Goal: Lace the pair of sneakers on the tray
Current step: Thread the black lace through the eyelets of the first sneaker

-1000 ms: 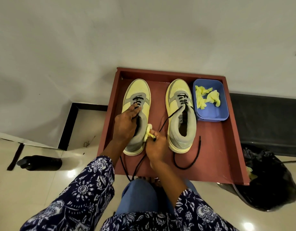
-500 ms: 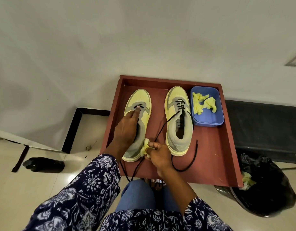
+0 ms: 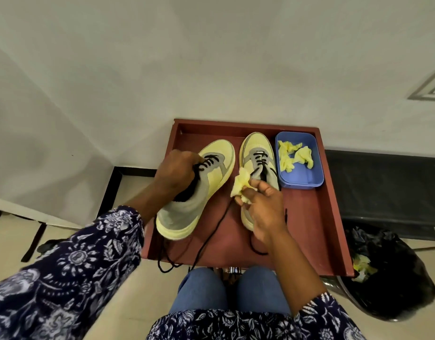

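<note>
Dark-red wooden tray (image 3: 319,217) at centre. At nine o'clock on it, left hand (image 3: 173,171) gripping tilted yellow-and-grey left sneaker (image 3: 199,192) by its black-laced throat. At three o'clock, right hand (image 3: 265,209) pinching crumpled yellow paper wad (image 3: 241,185) over upright right sneaker (image 3: 258,158). Blue plastic tub (image 3: 302,179) at one o'clock.

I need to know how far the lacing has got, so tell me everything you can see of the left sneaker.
The left sneaker is pale yellow with grey panels and a thick yellow sole. It is tilted, toe toward the tray's far wall. The left hand grips it at the tongue and opening. A black lace crosses only the eyelets nearest the toe; its loose ends trail over the tray's near edge.
</note>
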Demonstrator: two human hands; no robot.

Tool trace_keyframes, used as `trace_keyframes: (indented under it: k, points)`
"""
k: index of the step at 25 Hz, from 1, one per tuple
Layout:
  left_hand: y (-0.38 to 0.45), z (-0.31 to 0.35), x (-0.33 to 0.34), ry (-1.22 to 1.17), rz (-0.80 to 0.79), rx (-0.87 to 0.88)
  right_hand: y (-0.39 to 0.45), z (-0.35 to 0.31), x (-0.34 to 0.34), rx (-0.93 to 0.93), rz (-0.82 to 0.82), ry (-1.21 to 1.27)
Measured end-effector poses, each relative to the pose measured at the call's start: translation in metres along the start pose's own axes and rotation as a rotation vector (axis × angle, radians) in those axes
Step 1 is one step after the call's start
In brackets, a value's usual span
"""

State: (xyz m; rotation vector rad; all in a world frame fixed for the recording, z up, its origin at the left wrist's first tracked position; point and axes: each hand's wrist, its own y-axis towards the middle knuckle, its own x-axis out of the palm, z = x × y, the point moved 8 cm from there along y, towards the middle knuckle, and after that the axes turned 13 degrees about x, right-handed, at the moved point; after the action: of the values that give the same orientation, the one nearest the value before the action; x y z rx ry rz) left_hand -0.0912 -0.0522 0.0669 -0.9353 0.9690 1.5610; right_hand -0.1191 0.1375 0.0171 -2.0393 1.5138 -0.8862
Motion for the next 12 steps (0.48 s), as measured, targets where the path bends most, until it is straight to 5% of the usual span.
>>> trace_keyframes:
  k: [4, 9, 12]
  points:
    - [0.004, 0.019, -0.037, 0.16, -0.123, 0.273, -0.002, -0.026, -0.035, -0.04, 0.109, 0.154]
    - [-0.002, 0.042, -0.064, 0.454, -0.32, 0.826, 0.004, -0.025, -0.056, -0.046, 0.149, 0.18]
    - [0.005, 0.048, -0.071, 0.443, -0.351, 1.002, 0.005, -0.019, -0.057, -0.05, 0.162, 0.155]
